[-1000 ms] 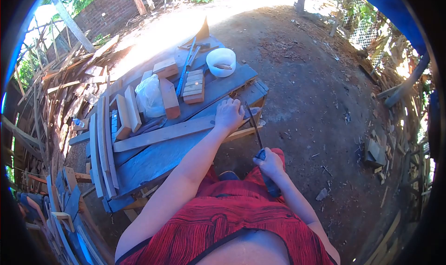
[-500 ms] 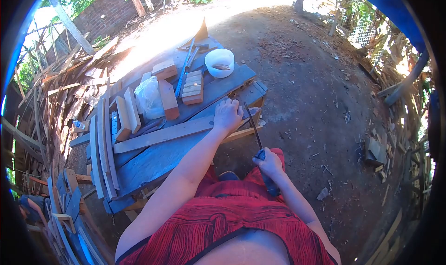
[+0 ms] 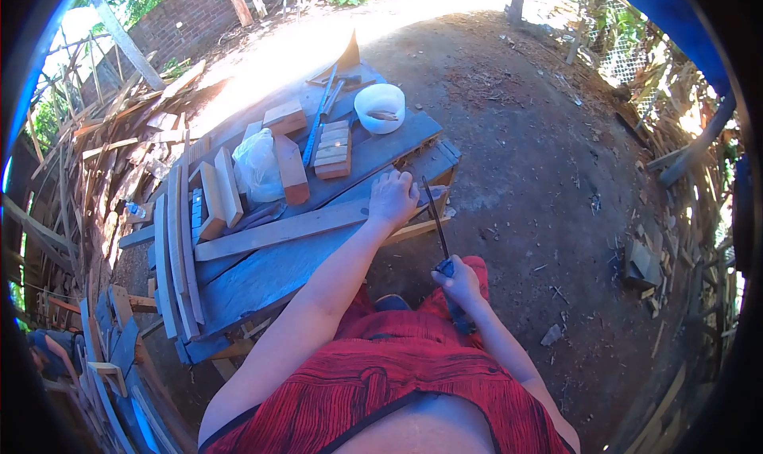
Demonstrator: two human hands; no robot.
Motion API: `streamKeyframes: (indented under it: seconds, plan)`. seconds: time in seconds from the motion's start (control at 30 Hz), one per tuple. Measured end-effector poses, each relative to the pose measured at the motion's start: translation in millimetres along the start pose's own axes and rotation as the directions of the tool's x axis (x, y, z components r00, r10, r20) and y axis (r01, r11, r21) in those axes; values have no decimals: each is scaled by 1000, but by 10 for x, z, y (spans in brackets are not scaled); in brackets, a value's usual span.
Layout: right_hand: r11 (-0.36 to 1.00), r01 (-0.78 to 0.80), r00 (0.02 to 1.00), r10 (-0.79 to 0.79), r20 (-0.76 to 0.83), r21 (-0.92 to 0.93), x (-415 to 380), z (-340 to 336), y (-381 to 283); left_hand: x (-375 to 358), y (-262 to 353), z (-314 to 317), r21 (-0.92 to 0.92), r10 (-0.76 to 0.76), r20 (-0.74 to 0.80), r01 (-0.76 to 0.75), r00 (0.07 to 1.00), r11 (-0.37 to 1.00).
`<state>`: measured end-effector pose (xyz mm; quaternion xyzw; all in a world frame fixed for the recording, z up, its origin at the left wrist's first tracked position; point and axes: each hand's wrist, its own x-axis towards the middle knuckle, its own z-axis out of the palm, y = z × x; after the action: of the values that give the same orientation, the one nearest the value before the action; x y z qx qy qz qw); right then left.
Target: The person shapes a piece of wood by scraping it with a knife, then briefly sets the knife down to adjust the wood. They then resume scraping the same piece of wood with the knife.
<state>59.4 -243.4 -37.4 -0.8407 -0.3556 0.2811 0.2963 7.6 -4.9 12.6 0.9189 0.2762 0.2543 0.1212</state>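
My left hand (image 3: 395, 197) lies over a long wooden board (image 3: 294, 230) near its right end, fingers curled around the edge and pressing it to the workbench (image 3: 246, 291). In my right hand (image 3: 461, 282) is a handsaw (image 3: 436, 222), gripped by its dark handle. Its narrow blade appears almost edge-on, slanting up and left across the board's end, just right of my left hand. Whether the teeth are in the wood is too small to tell. A block of stacked wooden pieces (image 3: 333, 149) sits beyond my left hand.
On the bench stand a white bowl (image 3: 379, 109), a clear plastic bag (image 3: 258, 168), a blue ruler (image 3: 319, 124) and several wooden blocks. Long strips (image 3: 176, 255) lie at its left. Scrap wood (image 3: 119, 156) piles up beyond. Another person (image 3: 57, 351) is partly visible at lower left.
The view shifts slightly, moving the bench a little to the right. The saw and my right hand move only slightly; my left hand keeps its place on the board.
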Motion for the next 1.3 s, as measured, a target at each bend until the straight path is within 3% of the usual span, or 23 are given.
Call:
streamKeyframes:
  seconds: [0.83, 1.3]
  plan:
    - [968, 33, 999, -26, -29, 249, 71, 171, 222, 8, 22, -33, -9, -23, 55, 24, 998, 1000]
    - [959, 61, 998, -49, -51, 277, 89, 221, 277, 0, -2, -11, -21, 3, 20, -2, 1000, 1000]
